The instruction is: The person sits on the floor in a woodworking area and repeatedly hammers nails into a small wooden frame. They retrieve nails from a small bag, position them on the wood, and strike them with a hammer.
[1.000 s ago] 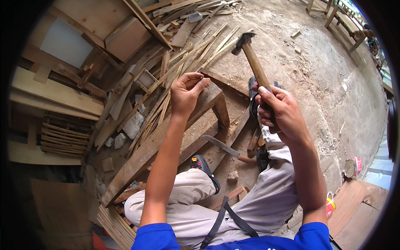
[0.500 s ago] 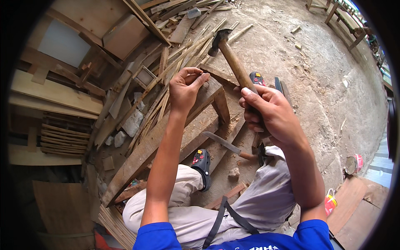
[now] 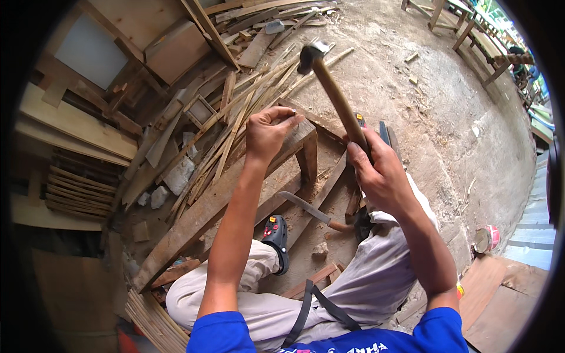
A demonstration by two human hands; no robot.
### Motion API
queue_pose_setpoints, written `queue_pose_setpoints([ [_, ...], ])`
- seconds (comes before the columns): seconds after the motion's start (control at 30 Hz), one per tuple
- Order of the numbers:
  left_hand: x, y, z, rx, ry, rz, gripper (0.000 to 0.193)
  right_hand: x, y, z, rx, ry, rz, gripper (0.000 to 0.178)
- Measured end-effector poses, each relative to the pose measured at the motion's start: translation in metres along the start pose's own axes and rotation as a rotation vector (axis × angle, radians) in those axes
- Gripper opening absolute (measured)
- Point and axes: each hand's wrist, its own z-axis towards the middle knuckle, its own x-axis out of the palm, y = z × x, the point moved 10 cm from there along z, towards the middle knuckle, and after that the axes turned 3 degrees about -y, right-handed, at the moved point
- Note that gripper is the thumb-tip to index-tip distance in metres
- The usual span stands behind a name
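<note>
Wrapped around the wooden handle of a hammer, my right hand holds it upright, with the dark metal head up and away from me. My left hand is closed in a pinch over the far end of a wooden bench. A tiny bright bit shows at its fingertips, too small to name. The hammer head is beyond the left hand and apart from it. Below the hands, a long curved knife with a wooden handle lies between my legs, beside the bench.
Long thin wood strips and scrap boards are heaped beyond the bench on the left. Plywood sheets stand at far left. A red and white can sits at right, near loose boards. Wooden tables stand at far right.
My right hand has moved slightly right and down, still gripping the hammer. My left hand has lowered a little, its pinch kept. The whole view has shifted slightly.
</note>
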Motion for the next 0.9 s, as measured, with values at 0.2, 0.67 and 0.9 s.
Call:
queue_pose_setpoints([
  [0.2, 0.000, -0.001, 0.000, -0.003, 0.001, 0.025, 0.021, -0.003, 0.008, -0.010, -0.004, 0.035, -0.269, 0.024],
  [0.67, -0.003, -0.006, -0.002, 0.014, 0.004, 0.114, 0.023, 0.009, 0.022, -0.018, 0.016, 0.201, -0.426, 0.024],
  [0.9, 0.000, -0.001, -0.003, -0.001, 0.029, 0.094, 0.023, 0.005, 0.034, -0.016, -0.058, 0.146, -0.358, 0.025],
])
